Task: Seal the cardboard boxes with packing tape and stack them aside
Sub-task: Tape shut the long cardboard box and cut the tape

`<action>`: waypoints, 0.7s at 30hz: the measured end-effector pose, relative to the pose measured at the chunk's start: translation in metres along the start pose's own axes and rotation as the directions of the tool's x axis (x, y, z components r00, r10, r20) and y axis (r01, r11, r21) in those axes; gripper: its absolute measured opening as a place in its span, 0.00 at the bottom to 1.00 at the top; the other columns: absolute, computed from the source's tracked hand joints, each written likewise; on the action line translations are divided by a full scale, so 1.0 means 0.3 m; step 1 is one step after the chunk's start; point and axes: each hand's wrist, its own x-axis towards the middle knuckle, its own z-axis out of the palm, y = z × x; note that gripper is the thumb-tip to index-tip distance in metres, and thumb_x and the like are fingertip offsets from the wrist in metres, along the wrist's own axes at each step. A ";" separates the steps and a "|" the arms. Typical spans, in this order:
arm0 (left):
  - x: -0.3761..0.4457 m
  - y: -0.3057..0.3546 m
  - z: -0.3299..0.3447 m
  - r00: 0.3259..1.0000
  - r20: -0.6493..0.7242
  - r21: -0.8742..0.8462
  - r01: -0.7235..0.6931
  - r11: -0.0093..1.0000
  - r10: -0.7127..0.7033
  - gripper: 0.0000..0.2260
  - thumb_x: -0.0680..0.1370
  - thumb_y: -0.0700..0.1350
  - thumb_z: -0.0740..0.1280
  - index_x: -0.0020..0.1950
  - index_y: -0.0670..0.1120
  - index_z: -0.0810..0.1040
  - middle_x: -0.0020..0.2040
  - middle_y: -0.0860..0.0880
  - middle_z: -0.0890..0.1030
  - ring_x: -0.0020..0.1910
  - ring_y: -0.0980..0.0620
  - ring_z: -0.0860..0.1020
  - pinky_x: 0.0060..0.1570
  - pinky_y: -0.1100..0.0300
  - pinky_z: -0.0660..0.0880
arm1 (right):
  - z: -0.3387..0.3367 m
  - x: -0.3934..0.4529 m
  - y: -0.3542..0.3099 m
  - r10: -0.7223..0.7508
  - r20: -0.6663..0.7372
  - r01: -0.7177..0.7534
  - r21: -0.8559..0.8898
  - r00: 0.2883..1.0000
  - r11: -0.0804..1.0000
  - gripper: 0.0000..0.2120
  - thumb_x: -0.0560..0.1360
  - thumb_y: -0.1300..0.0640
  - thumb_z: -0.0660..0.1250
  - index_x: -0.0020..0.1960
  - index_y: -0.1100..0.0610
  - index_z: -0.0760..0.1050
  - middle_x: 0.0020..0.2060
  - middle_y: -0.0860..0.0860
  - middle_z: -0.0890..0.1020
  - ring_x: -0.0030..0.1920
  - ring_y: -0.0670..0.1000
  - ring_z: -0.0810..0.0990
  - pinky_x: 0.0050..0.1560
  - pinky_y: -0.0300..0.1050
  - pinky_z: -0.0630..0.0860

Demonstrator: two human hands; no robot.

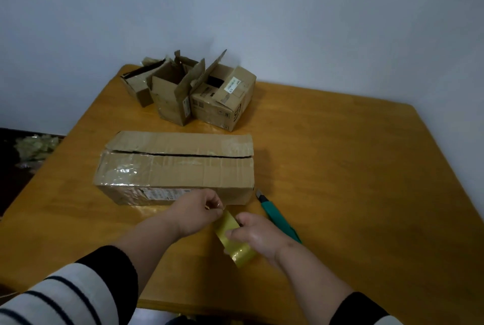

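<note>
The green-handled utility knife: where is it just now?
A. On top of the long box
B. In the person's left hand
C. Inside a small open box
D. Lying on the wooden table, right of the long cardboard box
D: the green-handled utility knife lies on the wooden table, by the right end of the long cardboard box, in neither hand.

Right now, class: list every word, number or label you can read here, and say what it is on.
"SF": printed on the side of the rightmost small box.
White label on that box: too small to read.
Label on the long box: blurred.
Label on the middle small box: unreadable.
</note>
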 end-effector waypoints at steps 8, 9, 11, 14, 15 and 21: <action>-0.062 -0.059 -0.094 0.987 0.035 -0.514 0.151 0.845 -0.155 0.09 0.80 0.35 0.63 0.43 0.43 0.81 0.39 0.46 0.81 0.40 0.50 0.78 0.46 0.55 0.73 | 0.009 0.020 -0.105 -0.074 0.046 0.073 0.014 0.996 0.997 0.10 0.71 0.51 0.71 0.49 0.54 0.77 0.42 0.53 0.86 0.42 0.55 0.86 0.41 0.48 0.78; -0.068 -0.065 -0.107 0.983 0.046 -0.552 0.171 0.816 -0.175 0.09 0.79 0.35 0.63 0.43 0.43 0.81 0.40 0.46 0.83 0.41 0.49 0.79 0.47 0.54 0.73 | 0.014 0.022 -0.121 -0.081 0.056 0.082 -0.007 0.995 0.997 0.10 0.71 0.51 0.71 0.49 0.54 0.77 0.40 0.52 0.86 0.41 0.54 0.86 0.40 0.47 0.78; -0.080 -0.076 -0.133 0.979 0.028 -0.612 0.178 0.771 -0.203 0.07 0.76 0.39 0.66 0.42 0.44 0.82 0.41 0.46 0.85 0.42 0.47 0.82 0.48 0.54 0.74 | 0.028 0.026 -0.155 -0.086 0.084 0.090 -0.044 0.993 0.995 0.09 0.72 0.51 0.70 0.49 0.54 0.77 0.36 0.51 0.86 0.39 0.52 0.85 0.38 0.44 0.78; -0.104 -0.093 -0.183 0.980 -0.010 -0.628 0.149 0.764 -0.200 0.11 0.72 0.53 0.71 0.42 0.44 0.82 0.37 0.49 0.83 0.38 0.50 0.82 0.46 0.54 0.75 | 0.056 0.037 -0.210 -0.085 0.110 0.095 -0.088 0.990 0.992 0.04 0.76 0.54 0.69 0.48 0.54 0.76 0.34 0.50 0.85 0.36 0.51 0.85 0.33 0.41 0.77; -0.111 -0.103 -0.201 0.984 -0.004 -0.601 0.138 0.787 -0.176 0.13 0.73 0.54 0.73 0.42 0.44 0.81 0.36 0.50 0.83 0.37 0.51 0.82 0.45 0.55 0.76 | 0.064 0.040 -0.231 -0.087 0.115 0.100 -0.106 0.989 0.989 0.04 0.77 0.55 0.69 0.48 0.54 0.76 0.34 0.51 0.85 0.36 0.51 0.85 0.33 0.41 0.78; -0.116 -0.176 -0.342 0.982 -0.059 -0.506 0.123 0.854 -0.177 0.06 0.76 0.35 0.70 0.43 0.44 0.84 0.37 0.47 0.84 0.37 0.52 0.82 0.50 0.47 0.80 | 0.098 0.068 -0.381 -0.118 0.161 0.148 -0.189 0.980 0.971 0.04 0.75 0.62 0.71 0.45 0.56 0.76 0.42 0.59 0.82 0.46 0.63 0.83 0.46 0.52 0.77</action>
